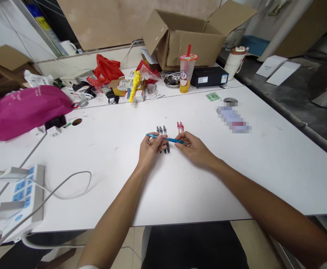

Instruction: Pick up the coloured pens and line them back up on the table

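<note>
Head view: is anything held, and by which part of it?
A blue pen: the left hand holds it left of its middle, the right hand near its right end.

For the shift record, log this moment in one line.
left hand: holds blue pen | right hand: at its right end | black pens: three, on table | red pens: two, by right hand

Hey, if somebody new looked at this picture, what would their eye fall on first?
Probably the pink bag, a big bright patch at the table's left, at the picture's edge. Next comes the blue pen, held near the middle by the left hand and right hand. At the back, the open box looms behind a cup with a red straw.
</note>
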`<act>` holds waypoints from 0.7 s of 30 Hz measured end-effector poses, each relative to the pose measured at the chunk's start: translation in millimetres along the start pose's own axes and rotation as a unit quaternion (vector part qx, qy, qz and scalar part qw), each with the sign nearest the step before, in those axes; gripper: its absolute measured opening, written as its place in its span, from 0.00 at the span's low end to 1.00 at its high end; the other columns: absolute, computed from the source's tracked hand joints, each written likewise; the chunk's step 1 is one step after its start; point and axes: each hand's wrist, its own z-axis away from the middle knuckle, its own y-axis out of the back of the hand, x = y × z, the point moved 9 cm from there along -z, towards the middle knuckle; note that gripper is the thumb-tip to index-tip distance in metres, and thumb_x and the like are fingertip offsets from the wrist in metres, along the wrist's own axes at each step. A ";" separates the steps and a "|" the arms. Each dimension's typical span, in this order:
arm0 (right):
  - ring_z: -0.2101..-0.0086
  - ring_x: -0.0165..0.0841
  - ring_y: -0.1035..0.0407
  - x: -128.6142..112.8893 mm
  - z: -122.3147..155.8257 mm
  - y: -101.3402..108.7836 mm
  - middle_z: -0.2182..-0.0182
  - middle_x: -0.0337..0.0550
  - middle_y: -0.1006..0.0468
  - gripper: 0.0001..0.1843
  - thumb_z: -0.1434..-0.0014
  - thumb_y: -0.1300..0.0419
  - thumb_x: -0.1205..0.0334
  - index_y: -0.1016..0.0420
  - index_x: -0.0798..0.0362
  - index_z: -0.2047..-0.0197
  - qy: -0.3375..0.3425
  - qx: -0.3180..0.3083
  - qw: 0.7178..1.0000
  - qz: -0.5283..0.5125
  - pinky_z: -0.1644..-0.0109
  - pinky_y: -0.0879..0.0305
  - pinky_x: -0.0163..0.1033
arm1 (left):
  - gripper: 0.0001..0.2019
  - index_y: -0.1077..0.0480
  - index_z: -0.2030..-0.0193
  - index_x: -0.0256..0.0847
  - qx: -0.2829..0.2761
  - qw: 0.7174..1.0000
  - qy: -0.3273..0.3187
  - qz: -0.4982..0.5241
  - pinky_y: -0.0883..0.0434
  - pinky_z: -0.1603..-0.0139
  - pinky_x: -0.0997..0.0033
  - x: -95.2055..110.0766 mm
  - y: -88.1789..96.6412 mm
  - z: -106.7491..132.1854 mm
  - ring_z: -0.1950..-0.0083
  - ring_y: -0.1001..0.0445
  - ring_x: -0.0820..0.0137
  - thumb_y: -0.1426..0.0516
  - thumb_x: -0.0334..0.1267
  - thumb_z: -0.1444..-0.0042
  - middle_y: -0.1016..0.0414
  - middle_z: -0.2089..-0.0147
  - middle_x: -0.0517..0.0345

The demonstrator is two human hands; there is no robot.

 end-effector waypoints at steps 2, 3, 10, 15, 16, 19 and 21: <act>0.68 0.33 0.35 0.6 -0.1 -1.6 0.66 0.39 0.26 0.16 0.33 0.43 0.45 0.28 0.49 0.61 -0.003 -0.011 1.000 0.012 0.61 0.39 0.42 | 0.20 0.32 0.55 0.41 0.000 1.000 0.002 0.000 0.20 0.56 0.67 0.1 -0.2 0.4 0.54 0.16 0.65 0.30 0.45 0.46 0.16 0.52 0.47; 0.69 0.33 0.36 1.3 -0.2 -2.4 0.67 0.39 0.26 0.17 0.32 0.44 0.45 0.28 0.50 0.62 -0.005 -0.015 1.000 0.016 0.62 0.39 0.42 | 0.20 0.32 0.55 0.40 -0.002 1.000 0.002 0.000 0.20 0.56 0.68 0.2 -0.7 0.7 0.54 0.16 0.65 0.30 0.45 0.46 0.16 0.52 0.47; 0.71 0.32 0.37 5.8 0.0 -5.5 0.72 0.38 0.27 0.17 0.35 0.40 0.44 0.26 0.50 0.64 -0.016 -0.032 0.999 0.002 0.67 0.42 0.40 | 0.22 0.31 0.53 0.40 -0.022 1.000 -0.020 0.001 0.21 0.55 0.67 3.2 -1.9 1.5 0.50 0.17 0.62 0.29 0.45 0.47 0.16 0.52 0.46; 0.76 0.30 0.42 3.4 4.4 -14.1 0.77 0.36 0.32 0.20 0.32 0.43 0.43 0.27 0.50 0.67 -0.048 -0.088 0.995 -0.015 0.71 0.46 0.39 | 0.22 0.30 0.51 0.40 -0.051 0.998 -0.046 -0.001 0.22 0.51 0.66 8.6 -3.3 0.9 0.52 0.17 0.64 0.29 0.46 0.47 0.16 0.55 0.48; 0.77 0.30 0.42 2.4 5.5 -16.2 0.77 0.35 0.32 0.20 0.32 0.44 0.44 0.26 0.50 0.65 -0.052 -0.099 0.994 -0.015 0.72 0.46 0.39 | 0.22 0.30 0.51 0.40 -0.054 0.997 -0.051 -0.003 0.23 0.50 0.65 9.7 -4.1 1.3 0.53 0.17 0.64 0.29 0.46 0.47 0.16 0.56 0.49; 0.77 0.30 0.42 0.0 8.1 -20.2 0.78 0.35 0.31 0.19 0.30 0.46 0.45 0.23 0.50 0.61 -0.055 -0.118 0.991 -0.007 0.71 0.46 0.39 | 0.26 0.32 0.47 0.41 -0.052 0.997 -0.052 -0.008 0.23 0.50 0.63 10.9 -6.3 2.9 0.54 0.17 0.64 0.30 0.47 0.47 0.17 0.56 0.50; 0.77 0.30 0.41 -2.1 8.7 -20.0 0.77 0.36 0.29 0.20 0.30 0.47 0.46 0.23 0.51 0.62 -0.044 -0.116 0.992 0.003 0.70 0.44 0.40 | 0.32 0.38 0.41 0.44 -0.038 0.998 -0.049 -0.003 0.22 0.52 0.62 10.9 -6.7 4.2 0.55 0.17 0.64 0.30 0.47 0.47 0.17 0.56 0.52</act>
